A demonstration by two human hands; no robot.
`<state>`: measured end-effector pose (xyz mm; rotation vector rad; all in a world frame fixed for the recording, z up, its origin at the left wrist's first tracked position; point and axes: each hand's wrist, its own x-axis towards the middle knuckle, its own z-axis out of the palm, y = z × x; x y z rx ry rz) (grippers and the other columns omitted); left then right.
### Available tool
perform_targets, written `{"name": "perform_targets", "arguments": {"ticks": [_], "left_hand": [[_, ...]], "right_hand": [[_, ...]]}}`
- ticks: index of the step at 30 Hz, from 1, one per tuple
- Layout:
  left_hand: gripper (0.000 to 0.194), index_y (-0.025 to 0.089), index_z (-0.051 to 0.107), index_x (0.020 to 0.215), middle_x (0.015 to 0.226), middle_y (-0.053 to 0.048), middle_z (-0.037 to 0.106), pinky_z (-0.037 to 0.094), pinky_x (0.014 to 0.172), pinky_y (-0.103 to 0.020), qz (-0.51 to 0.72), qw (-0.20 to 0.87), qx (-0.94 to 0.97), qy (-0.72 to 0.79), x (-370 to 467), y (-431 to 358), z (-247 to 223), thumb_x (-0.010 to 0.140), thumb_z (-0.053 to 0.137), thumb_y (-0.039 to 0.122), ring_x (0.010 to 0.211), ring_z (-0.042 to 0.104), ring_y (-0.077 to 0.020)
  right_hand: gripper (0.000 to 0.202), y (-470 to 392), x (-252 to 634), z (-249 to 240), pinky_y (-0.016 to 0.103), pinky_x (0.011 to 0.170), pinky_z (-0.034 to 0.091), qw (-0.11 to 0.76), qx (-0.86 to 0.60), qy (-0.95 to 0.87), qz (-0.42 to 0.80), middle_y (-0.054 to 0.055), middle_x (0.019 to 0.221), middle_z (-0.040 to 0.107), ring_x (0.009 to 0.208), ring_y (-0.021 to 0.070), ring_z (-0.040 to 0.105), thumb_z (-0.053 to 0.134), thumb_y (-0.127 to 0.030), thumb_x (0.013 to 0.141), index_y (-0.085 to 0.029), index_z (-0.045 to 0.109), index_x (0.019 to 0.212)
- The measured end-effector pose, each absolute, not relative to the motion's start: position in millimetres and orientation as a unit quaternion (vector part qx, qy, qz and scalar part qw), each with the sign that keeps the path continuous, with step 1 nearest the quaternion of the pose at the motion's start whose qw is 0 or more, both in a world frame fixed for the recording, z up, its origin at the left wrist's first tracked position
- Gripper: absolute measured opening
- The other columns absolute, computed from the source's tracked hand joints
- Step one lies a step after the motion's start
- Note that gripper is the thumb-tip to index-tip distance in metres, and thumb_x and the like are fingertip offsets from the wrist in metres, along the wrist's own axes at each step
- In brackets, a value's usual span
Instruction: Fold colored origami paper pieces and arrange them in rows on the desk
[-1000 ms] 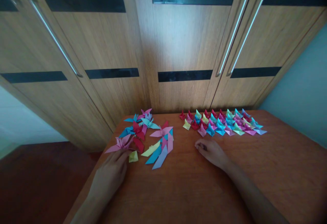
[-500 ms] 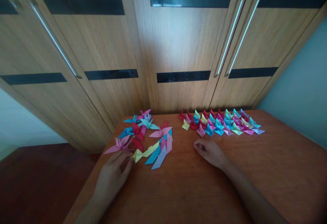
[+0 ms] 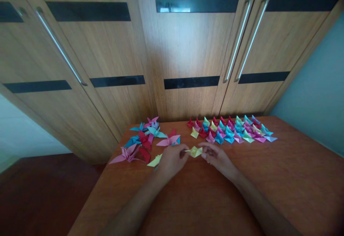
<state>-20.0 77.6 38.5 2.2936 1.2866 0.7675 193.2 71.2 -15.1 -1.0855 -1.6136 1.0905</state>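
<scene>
My left hand pinches the left end of a small yellow origami piece, holding it just above the table. On the other side, my right hand has its thumb and forefinger apart around the piece's right tip; contact there is hard to make out. Left of my hands lies a loose group of origami cranes, with a pink crane, a red one and a light blue one. A second yellow paper piece is partly covered by my left hand, which also hides the strips behind it.
Rows of small folded paper pieces in red, blue, pink and yellow stand at the back right of the brown table. Wooden cabinet doors with metal handles rise right behind the table. A pale blue wall stands at the right.
My left hand has moved right from the crane group, carrying the yellow origami piece to the middle. My right hand has loosened its curled fingers beside it. The view has tilted slightly.
</scene>
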Motion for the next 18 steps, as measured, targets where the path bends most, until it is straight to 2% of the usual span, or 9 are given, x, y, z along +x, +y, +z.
{"name": "perform_targets", "arguments": {"ticks": [4, 8, 12, 18], "left_hand": [[0.013, 0.021, 0.067, 0.082, 0.072, -0.001, 0.068, 0.042, 0.060, -0.023, 0.273, 0.210, 0.821, 0.455, -6, 85, 26, 0.081, 0.054, 0.021, 0.065, 0.060, -0.0146], [0.013, 0.020, 0.067, 0.084, 0.076, -0.002, 0.067, 0.043, 0.061, -0.022, 0.303, 0.219, 0.818, 0.438, -3, 88, 15, 0.080, 0.055, 0.017, 0.068, 0.059, -0.0136], [0.019, 0.021, 0.067, 0.091, 0.085, -0.001, 0.070, 0.046, 0.066, -0.022, 0.353, 0.262, 0.791, 0.425, -4, 91, 10, 0.079, 0.055, 0.012, 0.072, 0.061, -0.0127], [0.012, 0.020, 0.069, 0.088, 0.083, -0.001, 0.071, 0.048, 0.070, -0.022, 0.341, 0.292, 0.810, 0.377, -3, 93, 17, 0.081, 0.059, 0.019, 0.074, 0.063, -0.0131]], "right_hand": [[0.036, 75, 197, -15, 0.023, 0.060, 0.042, 0.455, -0.460, -0.652, 0.396, -0.001, 0.071, 0.053, 0.066, 0.0120, 0.051, 0.061, -0.051, 0.078, -0.019, 0.063, 0.096], [0.035, 77, 199, -15, 0.022, 0.055, 0.038, 0.445, -0.482, -0.653, 0.379, -0.002, 0.064, 0.051, 0.060, 0.0106, 0.047, 0.059, -0.053, 0.079, -0.018, 0.063, 0.080], [0.036, 79, 201, -17, 0.021, 0.049, 0.035, 0.427, -0.493, -0.635, 0.414, -0.003, 0.059, 0.048, 0.053, 0.0092, 0.044, 0.054, -0.053, 0.081, -0.018, 0.058, 0.075], [0.032, 85, 207, -23, 0.021, 0.047, 0.036, 0.411, -0.502, -0.607, 0.459, -0.002, 0.061, 0.053, 0.051, 0.0094, 0.047, 0.050, -0.050, 0.082, -0.018, 0.055, 0.076]]}}
